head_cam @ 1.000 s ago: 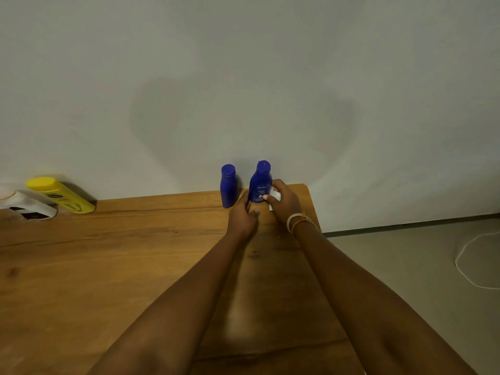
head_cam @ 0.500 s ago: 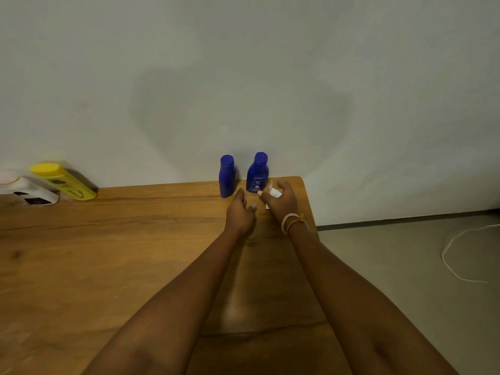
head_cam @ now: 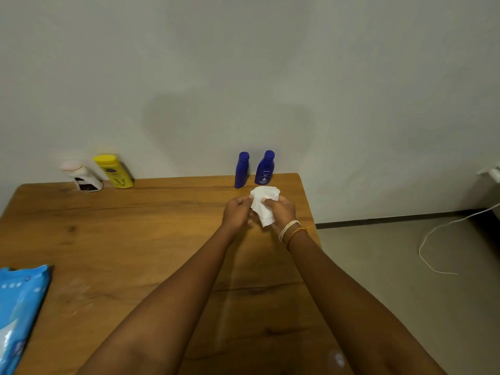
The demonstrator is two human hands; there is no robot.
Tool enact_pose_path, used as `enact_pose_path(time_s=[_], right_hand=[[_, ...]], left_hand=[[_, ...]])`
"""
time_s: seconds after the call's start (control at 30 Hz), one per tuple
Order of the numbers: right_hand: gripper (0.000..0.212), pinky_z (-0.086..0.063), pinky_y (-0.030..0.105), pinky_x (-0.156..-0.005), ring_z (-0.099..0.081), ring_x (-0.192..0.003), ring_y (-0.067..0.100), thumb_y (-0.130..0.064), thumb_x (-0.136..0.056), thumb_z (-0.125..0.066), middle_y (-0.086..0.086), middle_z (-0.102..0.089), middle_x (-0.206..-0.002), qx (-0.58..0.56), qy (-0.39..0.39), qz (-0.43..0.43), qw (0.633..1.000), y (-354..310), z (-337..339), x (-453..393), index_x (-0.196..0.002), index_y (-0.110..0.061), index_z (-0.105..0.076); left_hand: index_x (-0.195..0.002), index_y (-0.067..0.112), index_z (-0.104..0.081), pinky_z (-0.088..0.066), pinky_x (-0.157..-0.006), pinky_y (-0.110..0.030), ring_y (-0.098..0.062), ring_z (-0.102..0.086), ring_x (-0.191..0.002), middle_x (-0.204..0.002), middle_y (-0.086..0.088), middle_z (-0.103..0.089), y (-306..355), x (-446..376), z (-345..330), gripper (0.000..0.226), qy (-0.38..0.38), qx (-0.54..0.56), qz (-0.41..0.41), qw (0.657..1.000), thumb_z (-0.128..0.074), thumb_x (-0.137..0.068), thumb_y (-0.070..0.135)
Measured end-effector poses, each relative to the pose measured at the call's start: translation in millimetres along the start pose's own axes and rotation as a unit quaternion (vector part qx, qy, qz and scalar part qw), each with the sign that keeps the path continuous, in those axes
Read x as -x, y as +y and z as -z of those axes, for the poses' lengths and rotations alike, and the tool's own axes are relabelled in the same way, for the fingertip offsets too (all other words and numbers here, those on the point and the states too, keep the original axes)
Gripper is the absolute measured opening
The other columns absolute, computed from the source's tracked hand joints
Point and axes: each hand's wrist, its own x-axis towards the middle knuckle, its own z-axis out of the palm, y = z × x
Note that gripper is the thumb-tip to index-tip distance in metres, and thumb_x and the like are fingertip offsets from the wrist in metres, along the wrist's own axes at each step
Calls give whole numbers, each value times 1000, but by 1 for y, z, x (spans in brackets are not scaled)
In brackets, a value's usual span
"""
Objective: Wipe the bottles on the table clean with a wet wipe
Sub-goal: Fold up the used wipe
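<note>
Fingers (head_cam: 244,203) of both hands pinched onto the white wet wipe (head_cam: 263,205), held above the wooden table (head_cam: 113,228) | left hand (head_cam: 236,215), right hand (head_cam: 281,212) closed on it | two blue bottles (head_cam: 241,170) seen upright just behind, by the wall.

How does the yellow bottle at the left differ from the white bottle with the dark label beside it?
The yellow plastic bottle has a flat yellow cap the same colour as its body, while the white plastic bottle with the dark label has a pale rounded cap. The yellow bottle stands taller and right of the white bottle. The yellow bottle's label is small and dark near the top; the white bottle's dark label covers its lower part. Both stand on the wooden table against the wall, untouched.
</note>
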Motion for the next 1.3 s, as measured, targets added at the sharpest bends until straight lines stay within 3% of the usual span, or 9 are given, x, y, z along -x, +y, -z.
enact_pose_path(time_s=[0.13, 0.37, 0.57, 0.73, 0.87, 1.03, 1.17, 1.23, 1.3], right_hand=[[39, -53, 47, -89, -62, -100, 31, 3, -83, -63, 12, -63, -113, -26, -1, -4, 1000, 8, -15, 42, -121, -2, -58], [28, -58, 34, -69, -66, -82, 27, 7, -83, -59, 16, -68, -102, -65, -19, 37, 997, 30, -60, 119, -110, 3, -64], [20, -54, 45, -77, -61, -81, 30, -4, -81, -68, 17, -66, -90, -56, 12, 57, 997, 60, -90, 184, -98, 6, -65], [19, -53, 36, -65, -62, -73, 23, -5, -84, -64, 9, -65, -87, -56, -7, 54, 997, 79, -113, 228, -102, -11, -64], [21, -55, 36, -65, -63, -75, 25, 4, -83, -60, 12, -66, -90, -61, -26, 64, 996, 86, -129, 254, -98, -9, -62], [18, -52, 34, -63, -61, -72, 25, 6, -84, -57, 16, -64, -91, -48, -43, 61, 996, 99, -150, 273, -87, -11, -61], [23, -50, 24, -46, -57, -62, 19, 8, -87, -50, 10, -59, -79, -44, -64, 24, 997, 114, -178, 288, -79, -12, -55], [23, -48, 18, -39, -57, -62, 18, 7, -88, -49, 8, -58, -77, -24, -87, 8, 996, 121, -197, 295, -79, -13, -54], [19, -45, 17, -37, -55, -59, 18, 4, -88, -52, 7, -59, -76, 5, -123, 6, 992, 127, -218, 302, -82, -14, -54]], left_hand=[[-104, 11, -66, -57, -78, -41, -20, -65, -82, -92, -4, -68, 8, 30, 33, 20, -19, -3, -4, 1000, -59, -93, 26], [-98, 5, -64, -60, -73, -39, -24, -69, -88, -97, -12, -70, 3, 79, 107, 12, -5, 10, -23, 1000, -61, -91, 14], [-107, 3, -59, -60, -66, -34, -20, -67, -82, -103, -14, -68, -16, 123, 172, 15, -17, 47, -29, 998, -51, -94, 5], [-106, 6, -63, -58, -60, -32, -20, -67, -79, -103, -13, -70, -31, 152, 216, 21, -28, 74, -19, 997, -48, -92, 3], [-110, 8, -63, -59, -62, -37, -31, -67, -98, -111, -15, -68, -42, 170, 243, 22, -13, 116, 1, 993, -48, -97, 17], [-110, 10, -61, -59, -69, -43, -33, -67, -94, -104, -11, -66, -56, 188, 268, 29, -36, 169, 21, 985, -55, -95, 34], [-100, 6, -61, -60, -59, -31, -28, -65, -88, -107, -18, -65, -70, 199, 297, 10, 15, 146, 27, 989, -59, -92, 12], [-107, 1, -61, -59, -55, -28, -27, -65, -92, -111, -17, -64, -79, 202, 319, 17, 54, 144, 29, 988, -57, -91, 5], [-117, -3, -58, -58, -63, -31, -28, -64, -102, -119, -17, -62, -89, 202, 345, 28, 86, 151, 28, 984, -58, -90, 4]])
